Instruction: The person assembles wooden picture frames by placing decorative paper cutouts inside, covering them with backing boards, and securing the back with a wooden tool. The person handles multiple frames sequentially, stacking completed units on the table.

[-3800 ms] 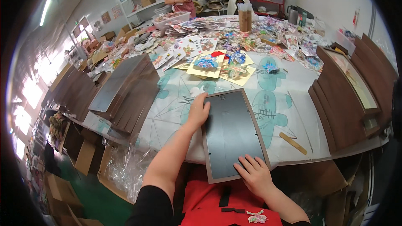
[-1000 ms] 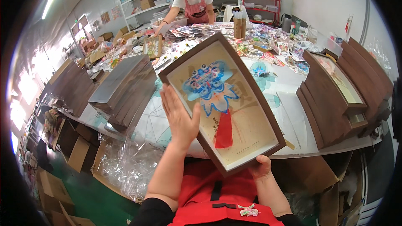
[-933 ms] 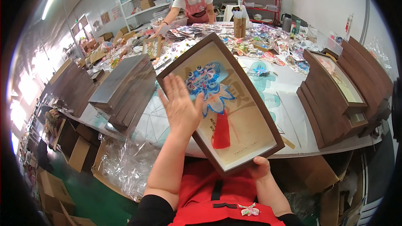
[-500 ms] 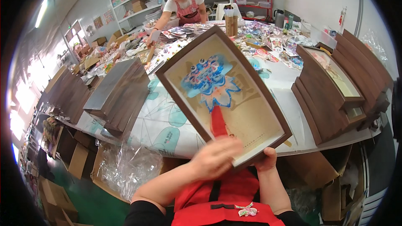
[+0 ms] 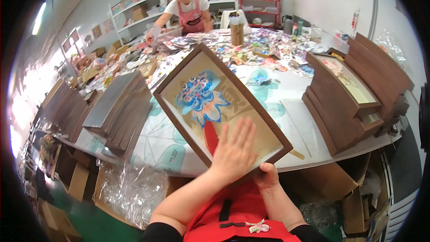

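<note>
A dark brown box picture frame (image 5: 244,95) is tilted in front of me, above the table's near edge. Inside it, on a cream backing with faint large brush marks, shows a blue and peach animal-like figure (image 5: 201,95) with a red strip (image 5: 210,138) below. My left hand (image 5: 235,152) lies flat across the lower part of the frame's front, fingers stretched and slightly blurred; whether the palm touches the surface I cannot tell. My right hand (image 5: 267,177) grips the frame's lower corner, thumb on the rim, other fingers hidden behind.
Stacks of brown frames stand left (image 5: 116,107) and right (image 5: 340,103) on the white table. Colourful pieces (image 5: 264,49) cover its far half, around a tan holder (image 5: 236,33). Across it, a person (image 5: 192,13) reaches sideways. Clear plastic wrap (image 5: 134,192) fills a carton below the near edge.
My left hand has gone from blurred near the frame's lower edge to spread flat higher over its front. The frame sits further left in view, my right hand still on its corner.
</note>
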Available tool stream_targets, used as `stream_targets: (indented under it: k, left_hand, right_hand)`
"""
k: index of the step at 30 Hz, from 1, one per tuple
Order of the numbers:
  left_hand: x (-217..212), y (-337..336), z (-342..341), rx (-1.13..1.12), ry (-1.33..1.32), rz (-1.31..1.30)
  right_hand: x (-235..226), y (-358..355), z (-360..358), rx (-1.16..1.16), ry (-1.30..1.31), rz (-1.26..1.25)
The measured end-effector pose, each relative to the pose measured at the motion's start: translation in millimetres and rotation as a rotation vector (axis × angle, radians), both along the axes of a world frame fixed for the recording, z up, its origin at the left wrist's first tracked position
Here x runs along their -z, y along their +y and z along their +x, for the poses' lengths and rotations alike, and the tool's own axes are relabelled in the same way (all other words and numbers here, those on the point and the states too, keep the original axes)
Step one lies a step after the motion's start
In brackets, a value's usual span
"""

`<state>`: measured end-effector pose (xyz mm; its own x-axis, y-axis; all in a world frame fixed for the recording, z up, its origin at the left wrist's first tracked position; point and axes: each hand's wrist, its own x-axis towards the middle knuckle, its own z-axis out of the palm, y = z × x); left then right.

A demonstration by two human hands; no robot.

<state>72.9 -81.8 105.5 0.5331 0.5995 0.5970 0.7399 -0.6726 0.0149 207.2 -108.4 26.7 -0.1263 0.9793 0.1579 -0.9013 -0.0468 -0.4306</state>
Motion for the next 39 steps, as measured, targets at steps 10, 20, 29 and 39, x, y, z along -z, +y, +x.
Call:
stream_targets:
  k: [10,20,29,39]
  left_hand:
    - [44.6,-29.0,-39.0,0.325,-0.518,-0.100]
    - [111.4,14.1,-106.8,-0.006,-0.648,-0.181]
    - [143.1,23.3,-114.0,-0.108,-0.610,-0.253]
    - [141.1,18.6,-112.2,-0.139,-0.599,-0.253]
  right_hand:
    - [-113.7,-4.7,92.6,0.636,-0.202,-0.185]
    - [-216.0,13.2,233.3,1.035,-0.294,-0.147]
    - [-216.0,55.8,313.0,1.003,-0.222,-0.271]
    - [-202.2,62.1,377.3,1.310,-0.730,-0.217]
